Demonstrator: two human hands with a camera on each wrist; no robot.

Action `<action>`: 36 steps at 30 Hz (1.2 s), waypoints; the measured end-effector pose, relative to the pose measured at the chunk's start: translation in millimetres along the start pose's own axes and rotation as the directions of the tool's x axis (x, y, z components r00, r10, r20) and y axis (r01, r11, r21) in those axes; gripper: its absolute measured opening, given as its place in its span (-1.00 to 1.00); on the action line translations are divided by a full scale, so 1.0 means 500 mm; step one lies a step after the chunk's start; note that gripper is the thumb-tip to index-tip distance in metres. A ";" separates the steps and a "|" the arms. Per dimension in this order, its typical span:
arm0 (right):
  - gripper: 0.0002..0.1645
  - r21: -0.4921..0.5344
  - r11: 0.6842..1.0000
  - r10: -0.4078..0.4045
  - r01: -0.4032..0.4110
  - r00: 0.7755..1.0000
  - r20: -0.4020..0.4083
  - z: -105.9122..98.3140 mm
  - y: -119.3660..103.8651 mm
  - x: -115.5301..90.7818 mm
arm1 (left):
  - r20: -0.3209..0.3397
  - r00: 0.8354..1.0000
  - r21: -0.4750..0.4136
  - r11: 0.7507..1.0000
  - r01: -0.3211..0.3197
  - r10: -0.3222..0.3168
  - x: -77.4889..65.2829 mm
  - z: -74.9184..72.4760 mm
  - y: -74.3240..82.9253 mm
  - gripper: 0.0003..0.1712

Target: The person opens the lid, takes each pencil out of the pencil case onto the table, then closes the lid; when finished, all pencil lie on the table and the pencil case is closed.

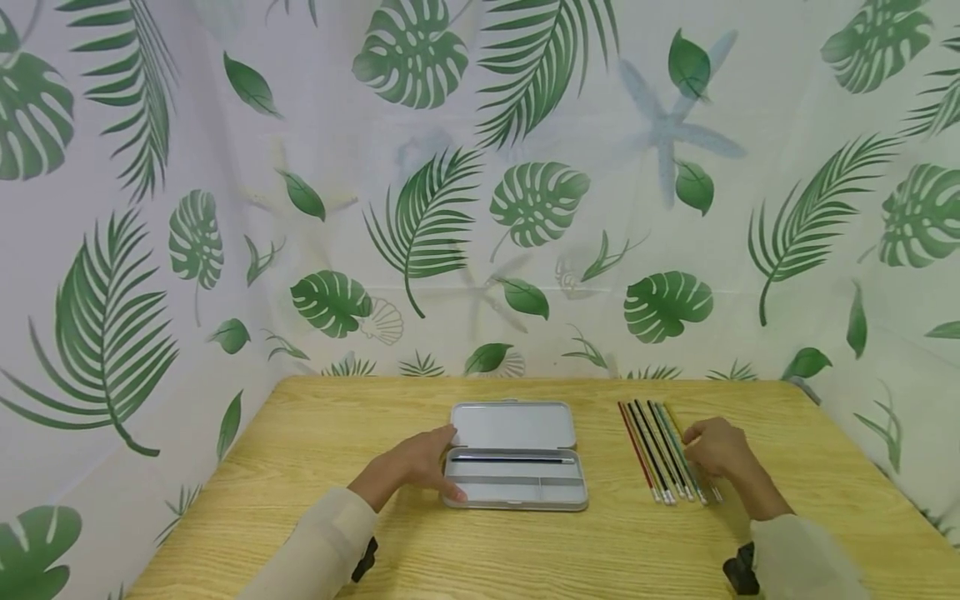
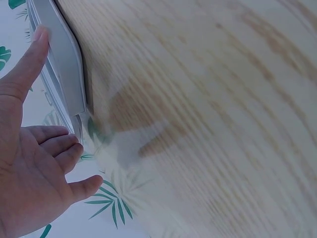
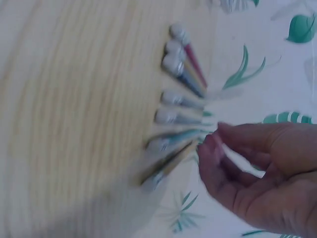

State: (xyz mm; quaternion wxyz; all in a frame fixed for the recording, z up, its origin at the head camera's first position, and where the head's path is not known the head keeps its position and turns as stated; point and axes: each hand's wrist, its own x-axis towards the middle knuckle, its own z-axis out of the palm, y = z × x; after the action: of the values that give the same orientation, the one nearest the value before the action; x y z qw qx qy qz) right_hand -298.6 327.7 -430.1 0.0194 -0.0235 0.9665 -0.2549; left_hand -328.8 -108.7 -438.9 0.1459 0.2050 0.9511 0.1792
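Note:
A white pencil case (image 1: 512,505) lies with its lid (image 1: 513,425) folded back. One dark pencil (image 1: 510,460) lies in its long rear compartment. My left hand (image 1: 420,462) spans the case's left end, its straight thumb pressing the front wall and its fingers beside the hinge side. Right of the case, several pencils (image 1: 651,450) with white ends toward me lie side by side, red, black, green and yellow among them. At the right end of this row my right hand (image 1: 718,450) pinches the yellow pencil (image 1: 671,419), thumb and fingertips together; the hand covers its middle.
The case's front part has two more compartments, split by a small divider (image 1: 541,488). Everything lies on a wood-grain table (image 1: 360,542). A white curtain with green leaves (image 1: 450,333) hangs behind the table and along its sides.

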 end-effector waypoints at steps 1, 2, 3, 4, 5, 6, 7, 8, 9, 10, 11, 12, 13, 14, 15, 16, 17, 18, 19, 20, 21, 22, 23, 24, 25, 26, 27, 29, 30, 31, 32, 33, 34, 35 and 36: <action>-0.65 0.044 0.999 -0.019 0.019 1.000 -0.007 0.005 -0.014 0.004 | 0.000 1.000 0.001 1.000 0.000 0.000 0.000 0.000 -0.001 0.34; -0.66 0.043 0.997 -0.061 0.061 0.998 -0.018 0.012 -0.028 0.008 | 0.001 1.000 0.000 1.000 0.000 0.000 -0.001 0.000 -0.001 0.34; -0.67 0.063 0.993 -0.099 0.101 0.995 -0.027 0.019 -0.042 0.011 | 0.001 1.000 -0.001 1.000 0.000 0.000 -0.001 0.000 -0.002 0.35; -0.69 0.060 0.987 -0.149 0.151 0.988 -0.034 0.026 -0.056 0.014 | 0.001 1.000 -0.003 1.000 0.000 0.000 -0.001 0.000 -0.002 0.35; -0.71 0.064 0.977 -0.201 0.203 0.979 -0.040 0.033 -0.069 0.017 | 0.000 1.000 -0.002 1.000 -0.003 0.003 -0.001 0.001 -0.003 0.35; -0.73 0.075 0.967 -0.241 0.244 0.970 -0.043 0.041 -0.082 0.021 | 0.000 1.000 0.000 1.000 -0.004 0.004 0.000 0.001 -0.003 0.35; -0.74 0.089 0.956 -0.277 0.280 0.960 -0.044 0.049 -0.094 0.024 | 0.000 1.000 0.004 1.000 -0.006 0.006 0.000 0.002 -0.004 0.35; -0.77 0.098 0.946 -0.305 0.308 0.951 -0.045 0.056 -0.105 0.027 | 0.000 1.000 0.005 1.000 -0.006 0.006 0.001 0.002 -0.004 0.35; -0.77 0.113 0.938 -0.324 0.327 0.945 -0.044 0.063 -0.116 0.031 | -0.001 1.000 0.007 1.000 -0.006 0.006 0.001 0.003 -0.005 0.35; -0.78 0.129 0.932 -0.335 0.337 0.941 -0.039 0.070 -0.126 0.034 | -0.001 1.000 0.009 1.000 -0.005 0.005 0.002 0.003 -0.005 0.35; -0.79 0.141 0.927 -0.347 0.349 0.937 -0.036 0.077 -0.134 0.038 | -0.001 1.000 0.010 1.000 -0.004 0.004 0.002 0.004 -0.006 0.35; -0.79 0.143 0.926 -0.348 0.349 0.937 -0.035 0.084 -0.142 0.042 | -0.001 1.000 0.009 1.000 -0.002 0.002 0.002 0.004 -0.006 0.36; -0.80 0.151 0.925 -0.347 0.348 0.937 -0.031 0.090 -0.150 0.045 | -0.001 1.000 0.008 1.000 0.000 0.000 0.003 0.004 -0.007 0.36; -0.80 0.157 0.923 -0.352 0.352 0.936 -0.027 0.096 -0.157 0.048 | -0.001 1.000 0.006 1.000 0.002 -0.002 0.003 0.004 -0.007 0.36; -0.81 0.171 0.919 -0.357 0.355 0.934 -0.019 0.102 -0.164 0.051 | -0.001 1.000 0.007 1.000 0.004 -0.004 0.003 0.004 -0.008 0.36; -0.81 0.183 0.916 -0.361 0.357 0.932 -0.011 0.108 -0.170 0.053 | -0.002 1.000 0.007 1.000 0.005 -0.005 0.004 0.005 -0.008 0.36; -0.81 0.180 0.915 -0.365 0.360 0.931 -0.009 0.113 -0.177 0.054 | -0.002 1.000 0.007 1.000 0.005 -0.005 0.004 0.004 -0.008 0.36; -0.82 0.179 0.914 -0.370 0.365 0.929 -0.005 0.119 -0.184 0.054 | -0.003 1.000 0.007 1.000 0.006 -0.006 0.004 0.004 -0.008 0.36; -0.82 0.191 0.913 -0.367 0.359 0.930 0.003 0.124 -0.191 0.054 | -0.003 1.000 0.006 1.000 0.008 -0.008 0.004 0.004 -0.008 0.36; -0.82 0.199 0.915 -0.361 0.351 0.933 0.014 0.130 -0.198 0.054 | -0.004 1.000 0.005 1.000 0.009 -0.009 0.004 0.004 -0.007 0.36; -0.82 0.199 0.917 -0.357 0.346 0.934 0.020 0.136 -0.204 0.055 | -0.004 1.000 0.007 1.000 0.010 -0.010 0.004 0.005 -0.007 0.36; -0.83 0.195 0.920 -0.352 0.340 0.936 0.026 0.142 -0.210 0.056 | -0.004 1.000 0.007 1.000 0.011 -0.011 0.004 0.004 -0.007 0.36; -0.83 0.194 0.925 -0.339 0.327 0.940 0.036 0.148 -0.216 0.057 | -0.004 1.000 0.006 1.000 0.011 -0.011 0.003 0.004 -0.006 0.36; -0.83 0.197 0.929 -0.329 0.313 0.943 0.049 0.155 -0.220 0.059 | -0.004 1.000 0.006 1.000 0.010 -0.010 0.003 0.004 -0.006 0.36; -0.83 0.198 0.935 -0.311 0.293 0.948 0.062 0.160 -0.225 0.061 | -0.003 1.000 0.006 1.000 0.008 -0.008 0.003 0.004 -0.006 0.36; -0.83 0.190 0.940 -0.302 0.283 0.950 0.075 0.165 -0.228 0.063 | -0.003 1.000 0.005 1.000 0.007 -0.007 0.003 0.004 -0.006 0.36; -0.83 0.183 0.944 -0.292 0.274 0.953 0.083 0.170 -0.232 0.064 | -0.003 1.000 0.004 1.000 0.006 -0.006 0.003 0.004 -0.006 0.35; -0.83 0.166 0.952 -0.276 0.258 0.956 0.095 0.176 -0.239 0.065 | -0.003 1.000 -0.001 1.000 0.006 -0.006 0.003 0.004 -0.006 0.35; -0.83 0.157 0.953 -0.276 0.260 0.956 0.095 0.178 -0.242 0.066 | -0.005 1.000 -0.002 1.000 0.008 -0.008 0.002 0.004 -0.006 0.34; -0.84 0.145 0.952 -0.283 0.268 0.955 0.093 0.180 -0.245 0.066 | -0.005 1.000 -0.005 1.000 0.010 -0.010 0.002 0.004 -0.007 0.34; -0.84 0.139 0.951 -0.289 0.275 0.953 0.091 0.182 -0.246 0.066 | -0.006 1.000 -0.007 1.000 0.011 -0.011 0.002 0.004 -0.007 0.34; -0.84 0.134 0.949 -0.299 0.287 0.950 0.087 0.183 -0.248 0.065 | -0.006 1.000 -0.007 1.000 0.012 -0.012 0.002 0.003 -0.007 0.34; -0.85 0.127 0.947 -0.306 0.295 0.948 0.084 0.185 -0.249 0.065 | -0.006 1.000 -0.009 1.000 0.012 -0.012 0.002 0.004 -0.007 0.34; -0.85 0.125 0.946 -0.310 0.299 0.947 0.083 0.187 -0.250 0.065 | -0.006 1.000 -0.010 1.000 0.011 -0.011 0.002 0.004 -0.007 0.34; -0.85 0.122 0.945 -0.314 0.303 0.946 0.082 0.189 -0.252 0.064 | -0.005 1.000 -0.009 1.000 0.010 -0.010 0.002 0.004 -0.008 0.34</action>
State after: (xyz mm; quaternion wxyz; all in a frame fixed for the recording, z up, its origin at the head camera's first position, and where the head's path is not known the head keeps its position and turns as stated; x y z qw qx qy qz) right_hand -321.5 170.3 -450.8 0.0292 -0.1863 0.9335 -0.3051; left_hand -330.2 -111.1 -442.4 0.1454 0.1993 0.9516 0.1835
